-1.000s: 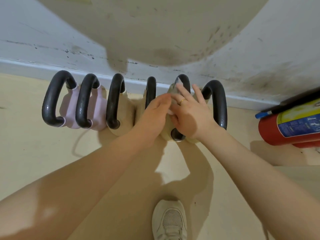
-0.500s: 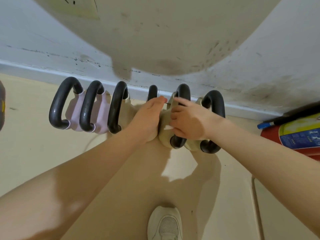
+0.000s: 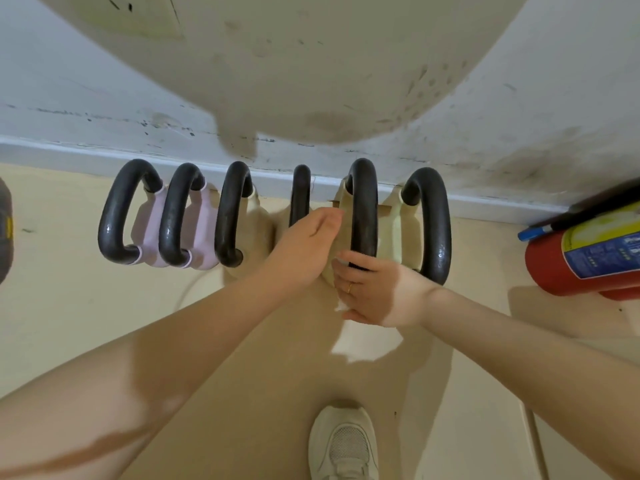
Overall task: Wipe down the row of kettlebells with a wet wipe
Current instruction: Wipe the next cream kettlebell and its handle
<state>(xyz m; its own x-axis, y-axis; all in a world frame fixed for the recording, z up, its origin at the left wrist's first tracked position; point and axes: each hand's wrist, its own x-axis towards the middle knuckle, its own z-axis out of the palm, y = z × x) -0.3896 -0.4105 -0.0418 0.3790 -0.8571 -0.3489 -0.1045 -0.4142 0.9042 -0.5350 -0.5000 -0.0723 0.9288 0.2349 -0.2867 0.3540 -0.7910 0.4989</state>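
Six kettlebells [image 3: 363,216] stand in a row on the floor [image 3: 69,323] along the wall [image 3: 519,116], two pink at the left, four beige. A red extinguisher [image 3: 585,254] lies at the right; its blue label is too blurred to read. The left hand [image 3: 304,247] rests relaxed on the fourth bell. The right hand [image 3: 370,289] grips the wipe [image 3: 341,304] against the fifth bell's handle base.

Head-worn, wide-angle, looking steeply down and forward at close range over floor [image 3: 86,341], wall base [image 3: 104,150] and kettlebell row [image 3: 363,209].
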